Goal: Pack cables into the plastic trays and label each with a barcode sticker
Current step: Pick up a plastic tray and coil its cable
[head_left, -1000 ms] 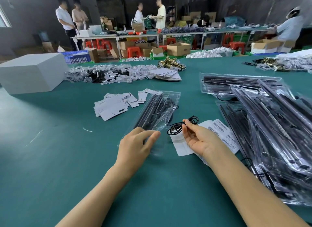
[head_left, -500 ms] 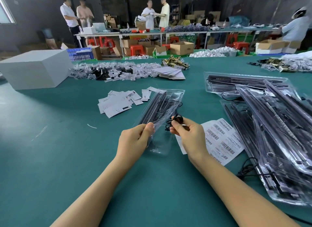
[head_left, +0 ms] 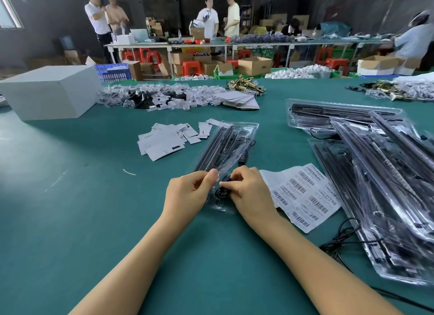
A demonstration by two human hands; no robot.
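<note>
Cable [head_left: 222,192] is going into tray [head_left: 225,148], pinched by right hand [head_left: 249,190]; left hand [head_left: 187,192] pinches the tray's edge. Sticker from sheet [head_left: 303,195] not yet applied.

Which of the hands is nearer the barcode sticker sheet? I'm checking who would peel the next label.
Right. The right hand lies just beside the barcode sticker sheet, its wrist at the sheet's near-left edge. The left hand is farther left, gripping the plastic tray.

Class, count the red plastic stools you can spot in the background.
About 7: two far left, one, one, one, two right. More may be hidden.
</note>
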